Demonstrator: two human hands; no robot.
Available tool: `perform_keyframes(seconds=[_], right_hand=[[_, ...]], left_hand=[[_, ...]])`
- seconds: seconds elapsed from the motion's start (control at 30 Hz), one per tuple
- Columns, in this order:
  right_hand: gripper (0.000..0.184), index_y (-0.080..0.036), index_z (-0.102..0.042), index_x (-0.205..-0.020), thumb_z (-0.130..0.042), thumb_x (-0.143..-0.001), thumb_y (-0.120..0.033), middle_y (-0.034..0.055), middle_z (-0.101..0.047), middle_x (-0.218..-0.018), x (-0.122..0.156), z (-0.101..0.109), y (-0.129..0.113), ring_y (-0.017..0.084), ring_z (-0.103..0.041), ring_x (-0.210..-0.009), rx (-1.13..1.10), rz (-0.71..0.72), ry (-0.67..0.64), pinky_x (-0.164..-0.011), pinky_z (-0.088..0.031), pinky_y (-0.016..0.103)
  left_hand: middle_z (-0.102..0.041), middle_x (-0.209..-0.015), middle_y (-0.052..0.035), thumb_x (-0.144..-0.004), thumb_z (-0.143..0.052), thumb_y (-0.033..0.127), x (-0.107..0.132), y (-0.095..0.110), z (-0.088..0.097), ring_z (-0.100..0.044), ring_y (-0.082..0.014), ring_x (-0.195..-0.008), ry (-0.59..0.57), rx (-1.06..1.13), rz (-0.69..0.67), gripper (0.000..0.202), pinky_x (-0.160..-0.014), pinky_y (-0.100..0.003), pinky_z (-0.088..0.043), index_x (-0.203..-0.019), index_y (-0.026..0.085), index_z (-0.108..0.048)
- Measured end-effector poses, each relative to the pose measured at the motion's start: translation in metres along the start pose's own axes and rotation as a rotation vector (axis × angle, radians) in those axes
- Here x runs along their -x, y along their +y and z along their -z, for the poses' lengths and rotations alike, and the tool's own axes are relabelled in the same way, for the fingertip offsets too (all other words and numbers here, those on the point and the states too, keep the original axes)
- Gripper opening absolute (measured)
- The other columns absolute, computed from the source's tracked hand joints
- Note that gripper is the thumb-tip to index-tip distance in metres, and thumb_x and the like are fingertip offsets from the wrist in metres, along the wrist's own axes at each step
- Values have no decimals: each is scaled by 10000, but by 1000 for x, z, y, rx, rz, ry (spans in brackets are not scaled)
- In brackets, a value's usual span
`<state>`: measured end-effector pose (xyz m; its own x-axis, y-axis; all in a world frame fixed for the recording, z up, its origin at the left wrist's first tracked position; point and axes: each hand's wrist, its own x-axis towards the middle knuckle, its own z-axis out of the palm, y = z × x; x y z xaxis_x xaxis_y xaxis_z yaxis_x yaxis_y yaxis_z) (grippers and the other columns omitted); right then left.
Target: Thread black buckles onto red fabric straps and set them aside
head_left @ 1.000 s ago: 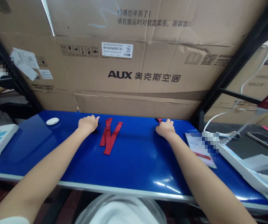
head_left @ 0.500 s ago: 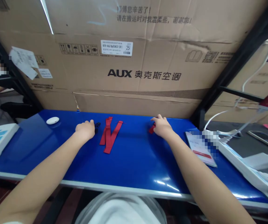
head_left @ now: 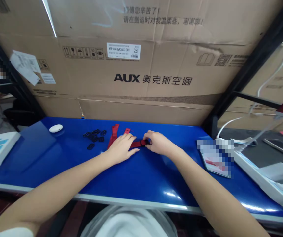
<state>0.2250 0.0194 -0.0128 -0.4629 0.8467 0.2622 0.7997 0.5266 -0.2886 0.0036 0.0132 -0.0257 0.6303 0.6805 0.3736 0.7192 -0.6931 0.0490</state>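
Observation:
A red webbing strap (head_left: 137, 144) with a black slide buckle (head_left: 143, 143) lies low over the blue table between my hands. My right hand (head_left: 161, 144) is closed in a pinch at the buckle end, its fingertips partly hiding it. My left hand (head_left: 120, 148) is open, thumb apart from the fingers, across the strap's other end. It covers most of the other red straps (head_left: 115, 131), whose far ends show beyond it. Left of them lies a loose pile of several black slide buckles (head_left: 94, 135).
A white oval object (head_left: 56, 128) sits at the table's back left. White devices stand at the left edge, and a phone (head_left: 215, 161) and a white power strip (head_left: 257, 174) lie on the right. A large cardboard box (head_left: 94, 79) walls off the back.
My left hand has moved right from the black buckles, uncovering them, onto the red straps. My right hand has come left, and the strap now stretches between both hands.

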Motion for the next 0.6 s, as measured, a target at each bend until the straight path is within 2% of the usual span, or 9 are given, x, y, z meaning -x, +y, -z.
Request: perform_keyframes(seconds=[0.17, 0.3, 0.43, 0.53, 0.6], right_hand=[[196, -194, -628, -878, -708, -704, -149, 2, -571, -873, -2, -9, -2, 116, -522, -684, -301, 79, -28, -643, -391, 228], [114, -187, -611, -828, -691, -753, -215, 11, -558, -935, -1, -6, -2, 124, -544, -749, -546, 126, -148, -718, -440, 259], [214, -171, -551, -663, -691, -774, -289, 54, -570, -1033, 1, 5, -10, 181, -560, -961, -659, 142, -93, -879, -430, 333], [271, -164, -519, -607, -648, -801, -303, 69, -556, -1119, 2, 14, -14, 196, -565, -993, -791, 129, -105, -855, -437, 347], [259, -165, -557, -623, -644, -809, -322, 70, -556, -1133, 2, 18, -15, 207, -557, -1027, -787, 113, -108, -875, -428, 359]], left_hand=[[-645, -1007, -80, -885, -611, 387, -5, -4, -6, -622, -232, -968, -29, 225, -48, 268, -864, -351, -499, -1065, 188, -631], [-668, -997, -90, -875, -635, 370, -5, -9, 0, -625, -221, -948, 2, 311, -251, 280, -864, -337, -492, -1076, 175, -649], [-694, -988, -91, -858, -662, 374, -3, -3, 5, -639, -202, -914, 115, 396, -316, 275, -849, -324, -502, -1045, 173, -677], [-706, -990, -89, -825, -703, 373, -3, 0, 9, -649, -195, -914, 223, 439, -309, 319, -859, -320, -510, -1066, 167, -680], [-709, -987, -89, -821, -707, 367, -4, -1, 12, -649, -197, -919, 244, 426, -313, 318, -867, -325, -511, -1066, 166, -683]])
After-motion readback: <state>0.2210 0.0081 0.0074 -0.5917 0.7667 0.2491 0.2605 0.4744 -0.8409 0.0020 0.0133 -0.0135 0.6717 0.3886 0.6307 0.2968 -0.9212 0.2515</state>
